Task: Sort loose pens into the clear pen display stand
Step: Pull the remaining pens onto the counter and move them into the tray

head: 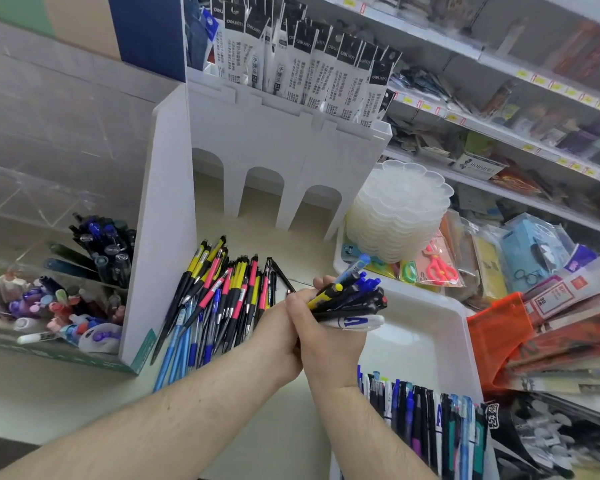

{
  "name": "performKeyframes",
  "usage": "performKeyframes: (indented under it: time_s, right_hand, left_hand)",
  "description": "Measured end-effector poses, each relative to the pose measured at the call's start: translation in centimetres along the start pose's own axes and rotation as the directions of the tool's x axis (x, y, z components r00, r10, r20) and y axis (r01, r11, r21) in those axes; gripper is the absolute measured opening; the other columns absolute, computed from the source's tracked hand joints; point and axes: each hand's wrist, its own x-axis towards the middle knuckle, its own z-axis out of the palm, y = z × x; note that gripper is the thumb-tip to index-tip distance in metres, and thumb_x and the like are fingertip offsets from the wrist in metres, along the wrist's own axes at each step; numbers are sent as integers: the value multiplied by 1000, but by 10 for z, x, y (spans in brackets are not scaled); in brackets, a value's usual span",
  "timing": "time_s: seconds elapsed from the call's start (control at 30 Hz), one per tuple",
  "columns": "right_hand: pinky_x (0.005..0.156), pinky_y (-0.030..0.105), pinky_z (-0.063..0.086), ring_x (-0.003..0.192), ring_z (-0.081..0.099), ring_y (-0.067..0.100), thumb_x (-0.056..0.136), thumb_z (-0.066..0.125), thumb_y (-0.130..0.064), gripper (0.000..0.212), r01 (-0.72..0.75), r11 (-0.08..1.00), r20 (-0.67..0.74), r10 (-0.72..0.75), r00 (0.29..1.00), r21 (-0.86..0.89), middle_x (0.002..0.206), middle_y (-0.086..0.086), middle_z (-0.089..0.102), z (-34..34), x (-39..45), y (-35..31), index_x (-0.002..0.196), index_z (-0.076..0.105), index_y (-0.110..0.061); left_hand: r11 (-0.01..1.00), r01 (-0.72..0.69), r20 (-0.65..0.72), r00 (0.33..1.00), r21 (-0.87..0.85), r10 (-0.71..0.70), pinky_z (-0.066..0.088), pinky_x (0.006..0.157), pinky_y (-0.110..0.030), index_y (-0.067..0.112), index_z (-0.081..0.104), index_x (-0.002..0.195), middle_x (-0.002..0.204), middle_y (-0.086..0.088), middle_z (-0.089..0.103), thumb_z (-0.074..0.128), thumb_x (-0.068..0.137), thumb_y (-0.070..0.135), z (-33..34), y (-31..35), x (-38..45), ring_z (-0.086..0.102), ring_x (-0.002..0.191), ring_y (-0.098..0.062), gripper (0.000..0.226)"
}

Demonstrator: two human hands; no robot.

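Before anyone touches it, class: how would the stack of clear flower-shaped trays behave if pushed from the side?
The stack of clear flower-shaped trays looks like thin plastic, so probably light. It stands tall and loosely nested, so the upper trays would likely slide or topple. Its smooth surfaces may be slippery.

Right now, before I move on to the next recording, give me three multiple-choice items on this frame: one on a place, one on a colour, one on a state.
1. Where does the loose pen pile lie?
A. inside the white tray
B. on the counter beside the white divider panel
C. on the top shelf

2. What colour are the scissors under the stack of clear palettes?
A. pink-red
B. green
C. black

3. What is the right hand doing?
A. resting flat on the counter
B. hanging idle
C. holding a bundle of pens

Answers: 1 B, the pile fans out on the counter against the panel; 2 A, the handles show pink-red; 3 C, its grip wraps the bundle, with the left hand pressed against it.
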Motion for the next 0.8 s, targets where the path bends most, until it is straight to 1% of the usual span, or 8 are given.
performKeyframes:
  time_s: [0.1,0.27,0.37,0.47,0.57,0.63,0.7,0.8]
  right_hand:
    - [96,35,54,89,72,4,72,82,2,35,-80,997,-65,79,995,-15,89,-17,75,-4,6,1,95,71,-21]
    - [86,27,53,85,71,3,76,81,-5,27,-177,982,-75,173,982,-58,85,-13,76,-19,12,-5,96,73,-21]
    - [80,24,54,81,72,3,80,75,-3,20,-217,974,-78,212,974,-62,83,-9,76,-28,19,-8,93,75,-18]
    - [64,26,56,68,71,12,80,69,3,20,-182,975,-87,172,981,-129,72,-4,74,-43,33,-20,80,72,-17]
    - [41,18,39,44,52,9,81,64,8,18,-81,933,-6,84,996,-350,54,-1,58,-77,62,-43,70,64,-7]
    - [42,20,35,44,46,13,80,66,2,6,-45,754,122,165,979,-655,57,5,52,-107,86,-55,77,60,4]
    - [48,24,35,52,49,17,77,70,-9,13,18,401,155,313,937,-916,61,3,54,-134,110,-50,76,57,-6]
    - [51,27,43,63,59,19,76,69,-19,13,142,0,129,411,902,-990,71,4,63,-155,135,-26,78,57,-15]
  left_hand:
    - [1000,30,-1,1000,8,-30,56,81,-27,7,67,121,114,-10,72,57,95,21,5,-6,3,71,97,-20,32]
    - [995,61,-20,998,77,-59,46,101,-34,11,64,129,119,-8,71,61,92,24,12,-13,13,67,109,-19,39]
    - [994,82,-42,996,75,-79,52,94,-32,17,73,116,113,-5,73,64,87,20,16,-20,22,70,105,-17,31]
    - [986,75,-57,996,147,-68,54,72,-30,18,74,105,96,-2,75,54,91,19,21,-21,24,71,77,-16,24]
    - [964,24,-137,990,264,13,53,85,-38,9,65,101,104,-9,73,48,99,23,17,-13,28,70,92,-24,21]
    - [940,-16,-171,982,340,79,54,91,-40,8,64,102,109,-9,72,50,98,20,10,-7,32,68,101,-26,19]
    - [904,-57,-176,974,424,144,54,93,-41,9,64,110,110,-8,71,51,98,19,7,-2,34,68,101,-25,20]
    - [833,-110,-170,957,542,237,53,93,-41,11,62,112,107,-6,70,51,98,16,10,-1,38,67,101,-24,19]
